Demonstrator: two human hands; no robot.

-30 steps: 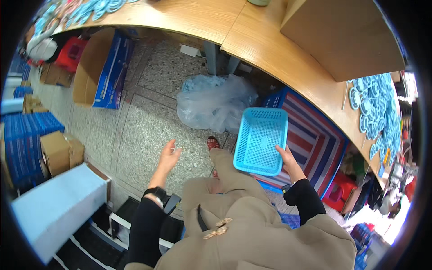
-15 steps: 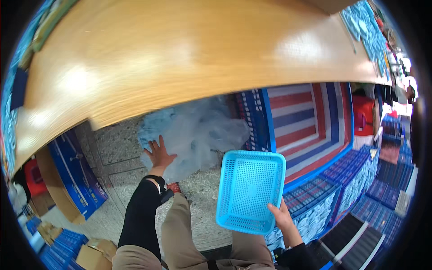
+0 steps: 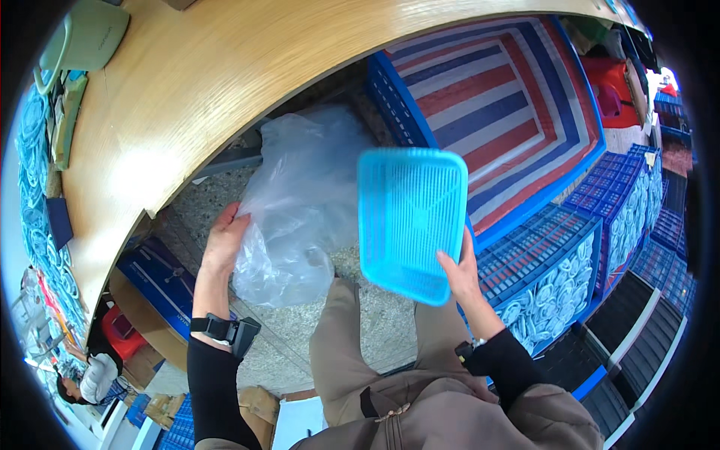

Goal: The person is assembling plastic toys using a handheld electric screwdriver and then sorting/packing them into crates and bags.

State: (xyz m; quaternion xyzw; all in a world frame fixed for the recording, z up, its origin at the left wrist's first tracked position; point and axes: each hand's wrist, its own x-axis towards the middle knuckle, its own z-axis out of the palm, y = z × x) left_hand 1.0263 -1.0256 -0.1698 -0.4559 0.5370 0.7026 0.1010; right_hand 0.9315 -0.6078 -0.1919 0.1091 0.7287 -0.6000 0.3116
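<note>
My left hand [image 3: 226,235] is closed on the edge of a large clear plastic bag [image 3: 292,195], which hangs loose and crumpled above the speckled floor. Pale blue shows through its upper part, but I cannot make out what is inside. In my right hand [image 3: 463,274] is a light blue plastic basket [image 3: 412,217], gripped by its lower right rim and tilted in front of my knees. Slots and holes cover its bottom and walls, and I see nothing lying in it.
A wooden table [image 3: 187,82] curves across the top left. Right of the bag stands a blue crate [image 3: 491,229] lined with striped sheeting. Blue crates of pale coiled parts [image 3: 547,292] are stacked at right. A blue carton [image 3: 161,277] and a seated person [image 3: 97,375] are at left.
My left hand has gone from spread fingers over the bag to gripping its edge, and the bag is pulled up. The basket sits higher in the picture, and the view has shifted.
</note>
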